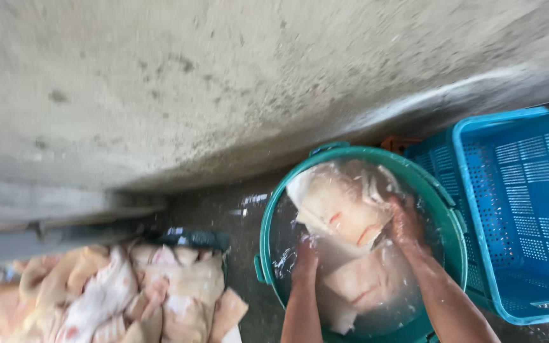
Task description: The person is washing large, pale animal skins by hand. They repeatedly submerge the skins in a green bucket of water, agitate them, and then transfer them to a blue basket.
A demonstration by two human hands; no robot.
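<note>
Concrete wall [192, 82] fills the top half: rough, grey, pitted, wet floor at its foot. Blue plastic crate [522, 209] on the right, perforated walls, touching the green tub [268, 254]. Tub is round, smooth plastic, filled with cloudy water. Bottom left, a heap of pale raw meat slabs [109, 298] piled over a dark container, well apart from the tub.

In the tub: large meat slab [344, 213], pale pinkish, soft, slick, with red streaks. Its long axis runs diagonally from upper left to lower right, lying between both hands and mostly up and away from the person. A second slab [363, 282] sits lower, under water.

Right hand [405, 225] is on the slab's right edge, fingers curled against it, looks like a grip. Nearer of the two. Left hand [306, 257] is submerged at the slab's lower left, blurred by splash; cannot tell whether it is spread or closed.
</note>
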